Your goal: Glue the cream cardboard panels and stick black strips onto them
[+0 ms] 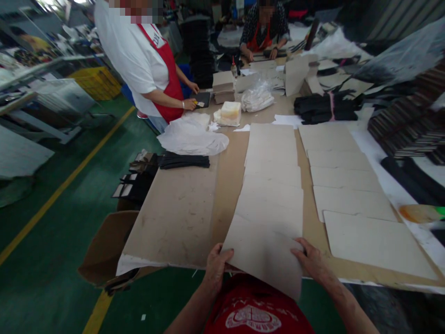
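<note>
A grey cardboard sheet (264, 257) is held at the table's front edge, its near end bent down over the edge. My left hand (218, 263) pinches its left edge, thumb on top. On the right edge, my right hand (308, 258) grips the same sheet between thumb and fingers. Beyond it, a column of overlapping grey sheets (273, 153) runs away from me up the table. A second overlapping column (373, 236) lies to the right, its nearest sheet close to the front edge.
Black strips (184, 161) and a plastic bag (194, 137) lie at the left. A brush (419, 213) rests at the right edge. Bundled black pieces (325, 107) lie farther back. A person in a red apron (170, 79) stands at the left; another sits at the far end.
</note>
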Demonstrator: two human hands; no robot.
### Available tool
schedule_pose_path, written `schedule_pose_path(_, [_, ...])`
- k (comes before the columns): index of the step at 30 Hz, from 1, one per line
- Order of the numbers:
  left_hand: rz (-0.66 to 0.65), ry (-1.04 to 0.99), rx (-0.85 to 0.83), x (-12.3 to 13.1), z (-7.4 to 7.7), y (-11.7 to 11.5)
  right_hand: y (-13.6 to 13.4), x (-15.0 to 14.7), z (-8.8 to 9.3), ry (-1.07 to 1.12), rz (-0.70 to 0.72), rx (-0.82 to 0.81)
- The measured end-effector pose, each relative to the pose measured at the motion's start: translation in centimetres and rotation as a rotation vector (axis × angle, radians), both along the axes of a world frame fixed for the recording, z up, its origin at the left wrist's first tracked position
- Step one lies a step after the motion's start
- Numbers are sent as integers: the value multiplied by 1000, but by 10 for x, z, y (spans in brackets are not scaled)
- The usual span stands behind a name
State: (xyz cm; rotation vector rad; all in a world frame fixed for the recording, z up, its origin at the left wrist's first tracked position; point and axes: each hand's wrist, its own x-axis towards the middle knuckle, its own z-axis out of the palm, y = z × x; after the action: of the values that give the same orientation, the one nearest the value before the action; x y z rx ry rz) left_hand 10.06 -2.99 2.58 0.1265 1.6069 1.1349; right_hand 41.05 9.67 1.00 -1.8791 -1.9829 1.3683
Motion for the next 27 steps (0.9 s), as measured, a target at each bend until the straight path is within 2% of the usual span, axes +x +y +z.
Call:
schedule_pose_path(9, [-312,454,-140,-12,-7,12,3,-3,-8,-150,-68,100])
schedule_pose_path(15, [-494,738,-217,-13,-4,17,2,-7,-11,-201,-104,120])
schedule_pose_path(20, [-631,831,-253,-16,-1,18,2,-12,-13,-205,-132,146])
schedule_pose_path(25, [-744,835,-232,-24,9,22,-1,-24,-5,-185,-202,200])
schedule_pose_path(27, [-778,828,-226,-31,6,26,0,-28,-2,-188,-237,237])
